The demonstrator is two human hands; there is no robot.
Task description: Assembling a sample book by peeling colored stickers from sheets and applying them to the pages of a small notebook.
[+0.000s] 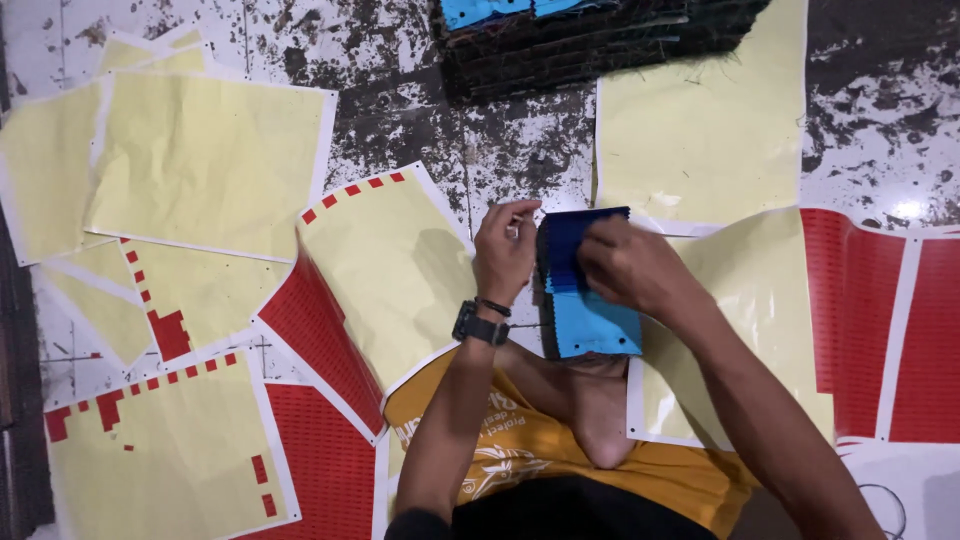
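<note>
A thick stack of small blue cards with dark backs (pixel 590 315) rests on my raised knee, in front of me. My right hand (pixel 628 268) lies over the top of the stack and grips it. My left hand (pixel 504 250), with a black watch on the wrist, is just left of the stack, its fingers pinched on something small that I cannot make out. Under both hands lies a yellow backing sheet (pixel 400 270) with red squares along its top edge.
Several yellow backing sheets (pixel 200 160) with leftover red stickers cover the stained floor at left. Red sticker sheets (pixel 870 320) lie at right. A dark pile of stacked cards (pixel 590 40) with blue on top sits at the top middle.
</note>
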